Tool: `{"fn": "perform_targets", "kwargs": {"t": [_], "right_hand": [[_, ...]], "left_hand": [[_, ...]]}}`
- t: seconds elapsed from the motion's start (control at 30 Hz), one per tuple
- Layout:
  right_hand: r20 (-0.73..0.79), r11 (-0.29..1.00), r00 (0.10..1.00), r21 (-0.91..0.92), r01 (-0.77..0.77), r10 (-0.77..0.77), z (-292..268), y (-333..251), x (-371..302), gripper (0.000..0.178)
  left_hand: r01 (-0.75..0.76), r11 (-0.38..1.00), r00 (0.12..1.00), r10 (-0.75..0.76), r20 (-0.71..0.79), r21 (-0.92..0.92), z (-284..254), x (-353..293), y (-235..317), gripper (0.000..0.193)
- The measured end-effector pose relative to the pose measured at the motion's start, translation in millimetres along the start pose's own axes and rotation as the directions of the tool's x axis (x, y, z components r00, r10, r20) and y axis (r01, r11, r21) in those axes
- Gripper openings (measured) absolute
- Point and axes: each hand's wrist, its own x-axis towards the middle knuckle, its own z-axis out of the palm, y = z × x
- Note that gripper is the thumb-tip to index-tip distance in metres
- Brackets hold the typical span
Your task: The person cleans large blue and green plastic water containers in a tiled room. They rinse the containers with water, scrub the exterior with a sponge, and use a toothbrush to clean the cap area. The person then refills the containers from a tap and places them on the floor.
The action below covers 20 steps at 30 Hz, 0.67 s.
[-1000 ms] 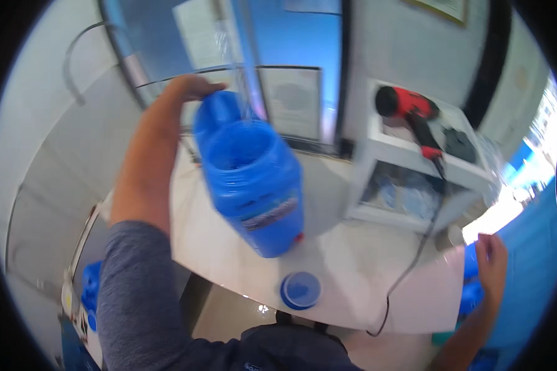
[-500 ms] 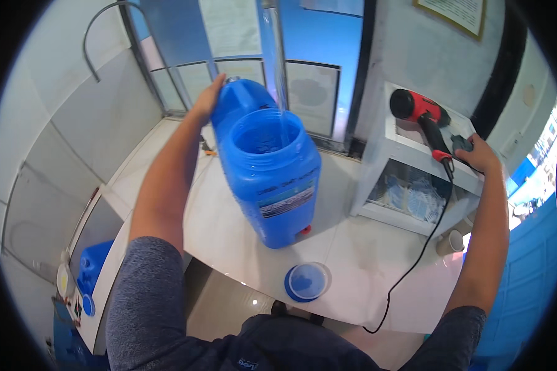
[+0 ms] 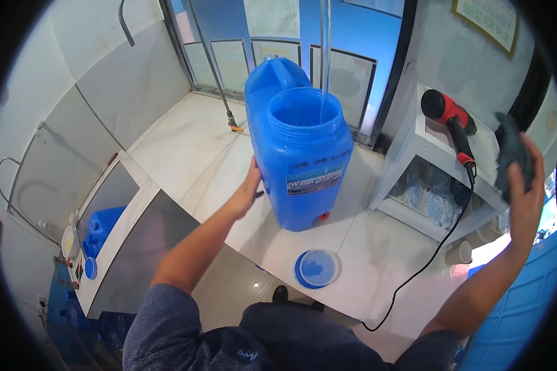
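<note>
A tall blue water jug (image 3: pixel 309 148) stands upright on the white counter, its wide threaded mouth uncapped. A clear stream of water (image 3: pixel 325 62) falls into that mouth from above. My left hand (image 3: pixel 247 190) is at the jug's left side with its fingers stretched out, close against the wall; whether it presses on it I cannot tell. Raised at the right, my right hand (image 3: pixel 525 182) grips a dark grey cloth (image 3: pixel 513 154). A red and black heat gun (image 3: pixel 449 114) lies on the white cabinet beside that hand. On the counter's front part sit a blue lid and a clear round lid (image 3: pixel 319 267).
The white cabinet (image 3: pixel 384 179) holds packets behind its open front. A black cord (image 3: pixel 408 278) runs from the heat gun over the counter's front edge. A paper cup (image 3: pixel 458 253) is at the right. A thin pipe with an orange-handled valve (image 3: pixel 234 123) stands behind; another blue jug (image 3: pixel 105 226) is at left.
My left hand has come down from the jug's top handle to its lower left side. My right hand has lifted the grey cloth off the cabinet top. The view has shifted.
</note>
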Motion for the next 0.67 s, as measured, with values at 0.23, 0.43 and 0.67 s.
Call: {"fn": "perform_targets", "kwargs": {"t": [0.23, 0.43, 0.67], "right_hand": [[0.045, 0.799, 0.902, 0.484, 0.356, -0.429, 161.3, -108.3, -91.2, 0.061], [-0.184, 0.627, 0.65, 0.174, 0.759, -0.737, 251.4, -211.3, -94.9, 0.025], [-0.342, 0.707, 0.711, 0.161, 0.689, -0.615, 264.4, -178.4, -100.4, 0.036]], "left_hand": [[-0.132, 0.99, 0.989, 0.128, -0.073, -0.051, 43.6, -7.3, -40.1, 0.096], [-0.074, 0.995, 0.997, 0.074, 0.009, 0.066, 32.5, -23.9, -35.5, 0.088], [0.155, 0.974, 0.965, -0.185, -0.184, -0.164, -23.8, -135.8, -65.9, 0.082]]}}
